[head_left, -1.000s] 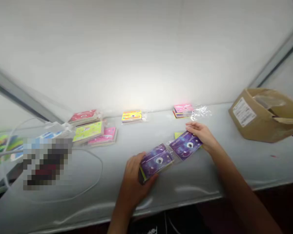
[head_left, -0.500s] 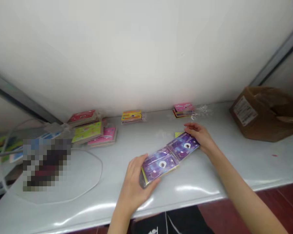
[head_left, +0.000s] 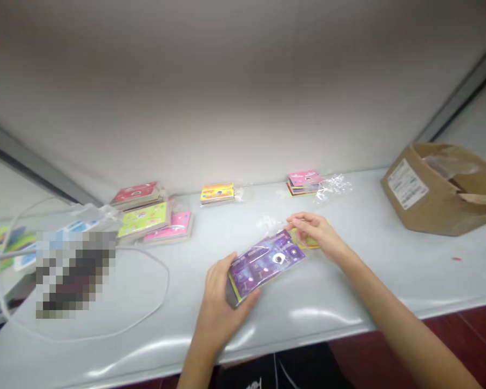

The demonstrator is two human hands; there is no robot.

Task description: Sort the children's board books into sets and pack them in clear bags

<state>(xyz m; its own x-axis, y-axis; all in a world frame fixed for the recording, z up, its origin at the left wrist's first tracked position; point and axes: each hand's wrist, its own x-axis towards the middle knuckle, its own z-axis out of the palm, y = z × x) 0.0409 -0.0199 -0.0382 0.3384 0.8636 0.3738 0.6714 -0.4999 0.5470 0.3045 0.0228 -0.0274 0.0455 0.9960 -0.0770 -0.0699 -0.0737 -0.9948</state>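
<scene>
My left hand grips the left end of a clear plastic bag, with thumb below and fingers above. Inside lie purple cards printed with a white eye-like shape, and a yellow-green edge shows beneath them. At the bag's upper right corner, the fingers of my right hand are pinched together on what looks like the clear plastic; the exact contact is small and blurred. A yellow-green card lies on the table, partly hidden under my right hand.
Along the wall stand an orange card stack and a pink-topped stack with crumpled plastic. Red, green and pink packs are piled left. A cardboard box stands right; a white cable loops left.
The upper purple card has slid left and down over the other, into the bag. My right hand has moved left and now pinches at the bag's corner. My left hand shifted slightly left.
</scene>
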